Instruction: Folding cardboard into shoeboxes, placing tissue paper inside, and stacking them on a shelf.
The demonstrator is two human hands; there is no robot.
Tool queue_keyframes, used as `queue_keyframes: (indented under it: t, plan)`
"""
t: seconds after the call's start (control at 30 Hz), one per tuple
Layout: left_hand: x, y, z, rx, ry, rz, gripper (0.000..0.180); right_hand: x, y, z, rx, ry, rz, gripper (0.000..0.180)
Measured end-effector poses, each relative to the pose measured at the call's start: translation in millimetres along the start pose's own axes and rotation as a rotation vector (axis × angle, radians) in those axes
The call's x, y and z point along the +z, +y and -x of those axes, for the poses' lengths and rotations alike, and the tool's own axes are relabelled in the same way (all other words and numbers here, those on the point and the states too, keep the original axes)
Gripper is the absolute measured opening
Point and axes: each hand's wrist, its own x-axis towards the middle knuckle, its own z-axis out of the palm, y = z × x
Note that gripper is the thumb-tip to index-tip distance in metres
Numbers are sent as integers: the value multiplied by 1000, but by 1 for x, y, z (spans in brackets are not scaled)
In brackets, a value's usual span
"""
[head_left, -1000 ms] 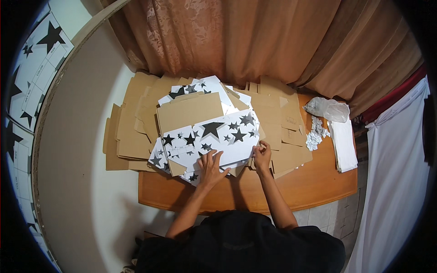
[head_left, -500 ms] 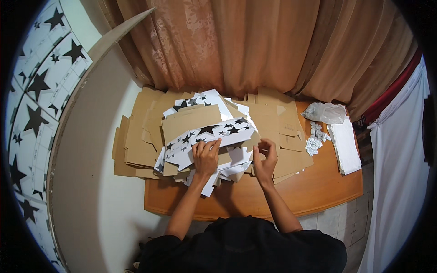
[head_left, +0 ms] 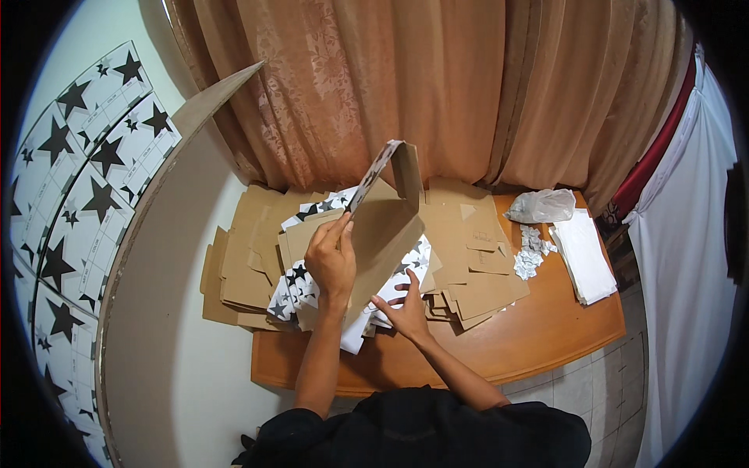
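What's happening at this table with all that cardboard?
A person at a wooden table lifts a flat cardboard box blank off a heap of similar star-printed blanks. The left hand has a grip on its left edge and tilts it up, while the right hand rests on the heap beneath. A plastic bag and white sheets lie to the right.

The flat carton blank between the left hand's fingers is plain brown on its facing side; its raised edge shows white with black stars. Below the right hand's fingers, the sheets are white with black stars. The stacked blanks beyond the fingers are brown. The table is orange-brown wood. The curtain is tan with a faint floral pattern.
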Motion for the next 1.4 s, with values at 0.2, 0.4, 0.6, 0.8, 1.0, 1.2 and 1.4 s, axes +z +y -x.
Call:
queue_keyframes:
  t: [0.2,0.4,0.6,0.8,1.0,1.2,1.4]
  plan:
    - [-20,21,11,-56,-45,182,17,-23,-21,14,-198,270,-52,58]
    - [-23,38,25,-91,-114,316,17,-102,-14,17,-339,429,280,19]
    - [6,88,85,-190,-381,407,32,-227,-2,78,-196,472,232,22]
    - [64,195,194,-221,-681,489,44,-371,47,167,-80,496,292,21]
    - [124,326,326,-147,-767,426,43,-525,128,275,-23,526,345,21]
    - [160,437,412,-2,-761,364,34,-636,191,332,-41,524,276,22]
    - [179,502,451,-73,-776,299,32,-704,207,355,-51,470,295,22]
